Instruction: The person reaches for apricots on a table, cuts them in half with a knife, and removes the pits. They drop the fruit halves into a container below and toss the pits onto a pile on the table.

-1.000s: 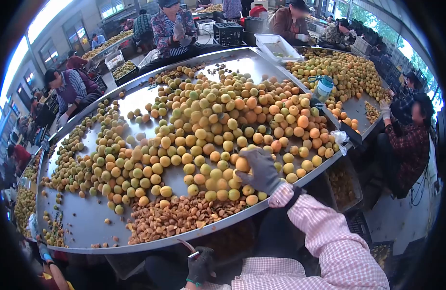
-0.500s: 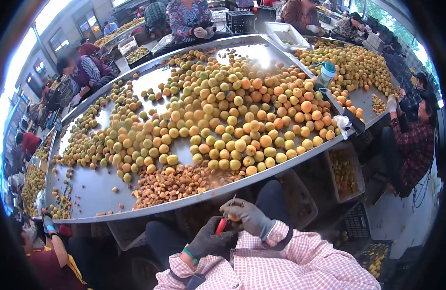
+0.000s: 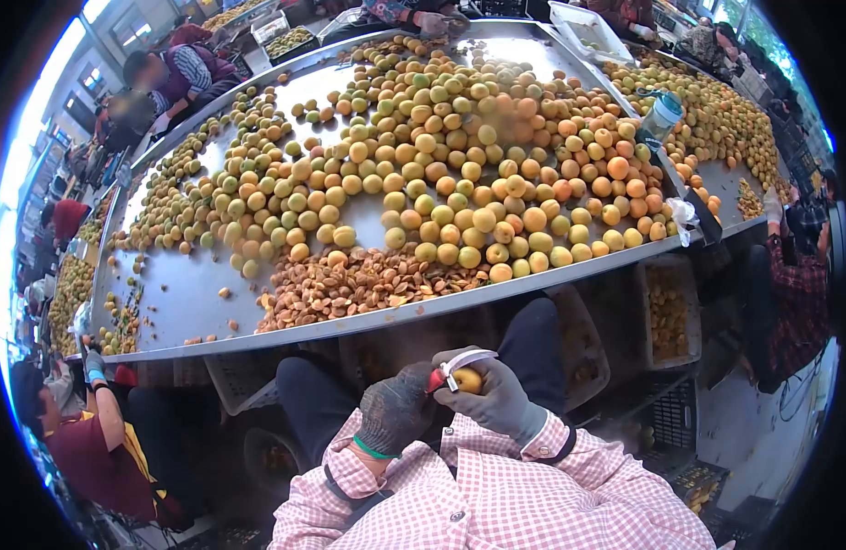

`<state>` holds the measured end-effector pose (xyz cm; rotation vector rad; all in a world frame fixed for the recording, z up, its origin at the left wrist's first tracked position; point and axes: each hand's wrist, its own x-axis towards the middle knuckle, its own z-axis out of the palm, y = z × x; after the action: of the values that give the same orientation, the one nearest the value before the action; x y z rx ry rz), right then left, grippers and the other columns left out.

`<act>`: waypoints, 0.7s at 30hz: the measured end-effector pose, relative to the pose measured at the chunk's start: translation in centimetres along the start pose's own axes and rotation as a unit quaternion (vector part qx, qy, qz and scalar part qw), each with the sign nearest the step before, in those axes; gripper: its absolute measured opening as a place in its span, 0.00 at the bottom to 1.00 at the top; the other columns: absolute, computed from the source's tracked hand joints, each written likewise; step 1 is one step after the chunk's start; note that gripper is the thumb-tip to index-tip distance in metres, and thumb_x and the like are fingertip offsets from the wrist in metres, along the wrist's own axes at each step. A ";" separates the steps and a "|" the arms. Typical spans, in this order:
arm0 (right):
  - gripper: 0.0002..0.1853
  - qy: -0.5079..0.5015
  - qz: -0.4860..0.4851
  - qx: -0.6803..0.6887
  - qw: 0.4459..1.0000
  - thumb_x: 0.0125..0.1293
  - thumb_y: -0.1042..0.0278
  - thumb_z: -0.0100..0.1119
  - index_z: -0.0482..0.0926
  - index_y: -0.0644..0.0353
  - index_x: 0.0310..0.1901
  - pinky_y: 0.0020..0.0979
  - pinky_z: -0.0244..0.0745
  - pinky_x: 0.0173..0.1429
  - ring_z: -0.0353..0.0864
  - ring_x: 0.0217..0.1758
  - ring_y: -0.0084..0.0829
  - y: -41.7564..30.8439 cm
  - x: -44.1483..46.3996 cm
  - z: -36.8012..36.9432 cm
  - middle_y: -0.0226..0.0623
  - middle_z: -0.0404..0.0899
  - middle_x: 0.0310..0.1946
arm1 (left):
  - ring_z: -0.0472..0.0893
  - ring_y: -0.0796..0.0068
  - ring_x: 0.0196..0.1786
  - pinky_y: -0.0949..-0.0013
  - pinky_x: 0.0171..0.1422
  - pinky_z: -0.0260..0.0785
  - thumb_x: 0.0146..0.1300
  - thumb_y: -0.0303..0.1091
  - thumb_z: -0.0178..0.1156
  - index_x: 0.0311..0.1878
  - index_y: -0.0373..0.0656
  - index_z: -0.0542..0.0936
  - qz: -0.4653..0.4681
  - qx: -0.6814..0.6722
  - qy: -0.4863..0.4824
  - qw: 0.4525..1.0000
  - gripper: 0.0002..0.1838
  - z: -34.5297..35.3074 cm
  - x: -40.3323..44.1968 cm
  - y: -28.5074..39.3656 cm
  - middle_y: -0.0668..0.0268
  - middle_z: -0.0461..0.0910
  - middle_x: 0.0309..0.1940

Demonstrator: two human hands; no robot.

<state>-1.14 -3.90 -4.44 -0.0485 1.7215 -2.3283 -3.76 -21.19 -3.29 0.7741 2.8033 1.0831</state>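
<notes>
Both of my hands wear grey gloves and meet over my lap, below the near edge of the metal table (image 3: 377, 323). In my left hand (image 3: 397, 410) is a knife (image 3: 466, 358) with a red handle and a curved blade. The blade lies across the top of a yellow-orange fruit (image 3: 467, 379), touching or very close to it. My right hand (image 3: 498, 400) is closed around that fruit. Ahead of my hands, a pile of brown pits (image 3: 350, 286) lies along the table's near edge, with many loose fruits (image 3: 483, 220) behind it.
A bottle with a blue-green lid (image 3: 660, 116) stands at the right divider, near a white plastic bag (image 3: 682, 213). Under the table edge are crates, one holding fruit pieces (image 3: 668, 312). Co-workers sit at left (image 3: 93, 440), at right (image 3: 797, 293) and across the table.
My right hand came back from the fruits on the table with one fruit and met my left hand over my lap. The knife has since turned across the fruit. The view has tilted down.
</notes>
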 end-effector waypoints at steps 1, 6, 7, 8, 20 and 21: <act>0.18 -0.003 -0.001 0.045 0.999 0.57 0.75 0.68 0.73 0.59 0.48 0.24 0.68 0.59 0.72 0.54 0.22 0.1 0.0 0.0 0.34 0.73 0.54 | 0.82 0.52 0.33 0.58 0.34 0.74 0.52 0.39 0.67 0.47 0.47 0.78 -0.001 0.000 0.000 1.000 0.19 -0.2 -0.1 0.2 0.57 0.82 0.33; 0.23 -0.036 -0.048 -0.075 0.995 0.61 0.77 0.64 0.71 0.63 0.57 0.25 0.69 0.60 0.73 0.54 0.21 -0.1 0.3 -0.8 0.33 0.74 0.53 | 0.83 0.53 0.33 0.61 0.34 0.75 0.52 0.42 0.69 0.52 0.46 0.75 -0.015 0.061 -0.067 0.996 0.25 -0.7 -0.7 0.3 0.57 0.82 0.34; 0.23 -0.063 -0.119 -0.186 0.973 0.62 0.77 0.63 0.70 0.63 0.58 0.26 0.68 0.61 0.74 0.55 0.22 -0.1 0.3 -1.0 0.34 0.74 0.54 | 0.83 0.53 0.33 0.61 0.34 0.75 0.52 0.42 0.69 0.52 0.46 0.75 -0.015 0.060 -0.068 0.996 0.25 -0.6 -0.7 0.2 0.57 0.82 0.34; 0.23 -0.062 -0.118 -0.186 0.974 0.62 0.77 0.63 0.70 0.63 0.58 0.26 0.68 0.61 0.74 0.55 0.22 0.0 0.4 -0.9 0.34 0.74 0.54 | 0.81 0.57 0.28 0.61 0.30 0.73 0.54 0.40 0.67 0.52 0.46 0.74 -0.011 -0.012 -0.065 0.998 0.23 -0.5 -0.6 0.2 0.58 0.80 0.32; 0.22 -0.071 0.086 0.029 0.993 0.57 0.72 0.69 0.71 0.59 0.52 0.22 0.71 0.51 0.72 0.44 0.17 -1.8 0.7 -2.2 0.28 0.73 0.44 | 0.74 0.81 0.28 0.73 0.28 0.69 0.61 0.38 0.64 0.56 0.43 0.71 -0.208 -0.550 -0.144 0.796 0.22 -2.4 -1.1 0.9 0.69 0.76 0.39; 0.22 -0.074 0.075 0.022 0.994 0.58 0.73 0.68 0.70 0.60 0.53 0.22 0.71 0.50 0.73 0.45 0.17 -2.1 0.4 -1.9 0.28 0.72 0.45 | 0.81 0.72 0.30 0.67 0.33 0.74 0.60 0.37 0.65 0.52 0.43 0.73 -0.125 -0.471 -0.084 0.869 0.19 -2.0 -1.0 0.9 0.63 0.80 0.38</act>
<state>-2.21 -1.57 -3.04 -0.0779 1.5473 -2.1952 -2.87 -22.27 -1.35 0.3379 1.7669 1.9167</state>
